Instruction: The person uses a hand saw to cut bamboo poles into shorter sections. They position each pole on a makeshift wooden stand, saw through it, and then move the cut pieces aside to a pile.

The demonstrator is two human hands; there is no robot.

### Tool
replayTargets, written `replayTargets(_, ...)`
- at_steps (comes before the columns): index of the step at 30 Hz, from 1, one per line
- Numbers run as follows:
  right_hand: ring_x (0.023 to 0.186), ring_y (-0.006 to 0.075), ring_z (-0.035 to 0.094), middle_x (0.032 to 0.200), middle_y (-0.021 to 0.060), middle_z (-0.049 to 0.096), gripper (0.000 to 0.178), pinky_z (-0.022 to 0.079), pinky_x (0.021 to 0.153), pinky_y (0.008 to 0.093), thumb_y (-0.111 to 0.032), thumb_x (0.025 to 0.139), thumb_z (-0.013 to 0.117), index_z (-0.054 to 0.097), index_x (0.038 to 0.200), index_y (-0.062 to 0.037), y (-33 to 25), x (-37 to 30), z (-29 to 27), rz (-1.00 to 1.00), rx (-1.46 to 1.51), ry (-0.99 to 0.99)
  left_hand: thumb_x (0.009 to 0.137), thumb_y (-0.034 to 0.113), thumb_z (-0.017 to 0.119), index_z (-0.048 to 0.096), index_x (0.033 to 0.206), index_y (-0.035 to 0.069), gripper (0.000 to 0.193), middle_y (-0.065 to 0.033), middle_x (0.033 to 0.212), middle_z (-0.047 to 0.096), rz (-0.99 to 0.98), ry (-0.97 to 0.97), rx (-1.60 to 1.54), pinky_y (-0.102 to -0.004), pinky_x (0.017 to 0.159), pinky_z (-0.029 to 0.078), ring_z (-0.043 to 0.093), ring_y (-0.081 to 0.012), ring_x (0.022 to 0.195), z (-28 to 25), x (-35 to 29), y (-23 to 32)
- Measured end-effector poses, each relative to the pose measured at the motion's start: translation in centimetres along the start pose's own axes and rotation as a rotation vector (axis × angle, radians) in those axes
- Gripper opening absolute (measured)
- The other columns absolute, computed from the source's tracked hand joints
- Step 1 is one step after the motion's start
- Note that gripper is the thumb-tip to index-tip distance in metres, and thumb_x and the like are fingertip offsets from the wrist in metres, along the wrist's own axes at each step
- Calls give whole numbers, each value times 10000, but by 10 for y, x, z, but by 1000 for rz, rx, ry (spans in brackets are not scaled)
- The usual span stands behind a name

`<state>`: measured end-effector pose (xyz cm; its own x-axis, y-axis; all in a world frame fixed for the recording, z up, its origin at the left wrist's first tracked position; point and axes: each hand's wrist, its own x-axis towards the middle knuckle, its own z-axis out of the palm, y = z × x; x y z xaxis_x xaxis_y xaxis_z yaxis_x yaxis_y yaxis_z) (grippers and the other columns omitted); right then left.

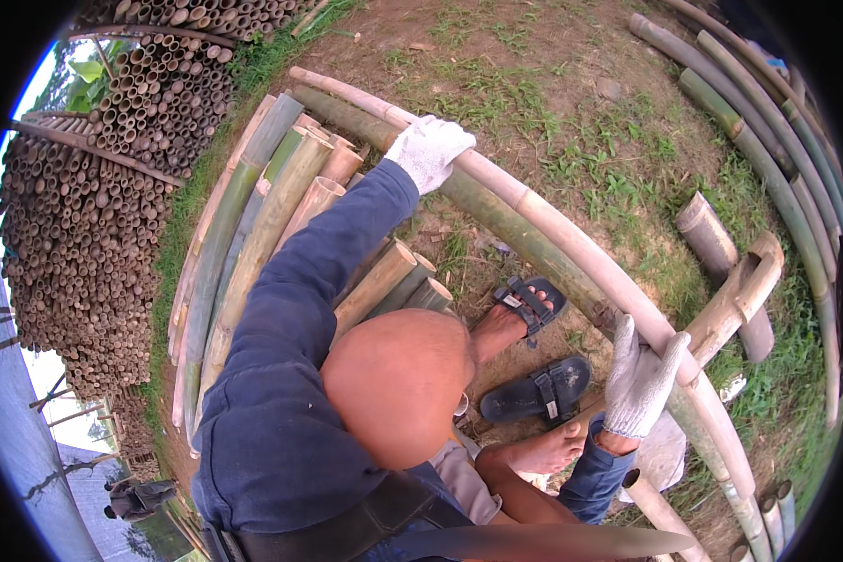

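Observation:
My left hand (pixel 429 153), in a white knit glove, is closed over a long pale bamboo pole (pixel 520 199) near its far left end. The pole runs diagonally down to the right, beside a thicker green bamboo pole (pixel 534 245). Against the pale pole's near side lies my right hand (pixel 641 379), also gloved. Its thumb and fingers are stretched apart, and the fingertips lie over the pole. Between my arms are my bent bare knee, one foot in a black sandal (pixel 531 307), an unworn black sandal (pixel 539 391) and my bare foot (pixel 543 450).
Cut bamboo lengths (pixel 262 220) lie bundled beside my left arm. A large bamboo stack (pixel 80 253) rises at the far left, near a blue tarp (pixel 14 403). Short thick bamboo pieces (pixel 721 272) lie right of the pole, and long poles (pixel 768 169) lie along the right edge.

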<state>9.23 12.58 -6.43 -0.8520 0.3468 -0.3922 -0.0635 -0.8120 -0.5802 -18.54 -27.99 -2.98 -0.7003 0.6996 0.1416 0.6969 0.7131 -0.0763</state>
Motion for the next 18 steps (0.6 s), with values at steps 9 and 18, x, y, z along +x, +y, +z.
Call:
replayTargets(9,1349,296,614,1482,188,580,635,579,1170,481,-461,1138,681,484,1504,20,-4,7,17,21,41,75,797,8,781,697,1288,150,518,-121,1208,740,-30,-161,-85,-507,1114,514,697,-381,1206,9,-8,-6)
replayTargets(18,1385,347,644,1489,199,644,480,569,1174,487,-416,1159,651,595,1391,0,-10,-3,-6,231,178,-15,760,1,723,720,1263,92,511,-170,1211,756,64,-157,-334,-510,1113,514,700,-429,1168,24,-7,7)
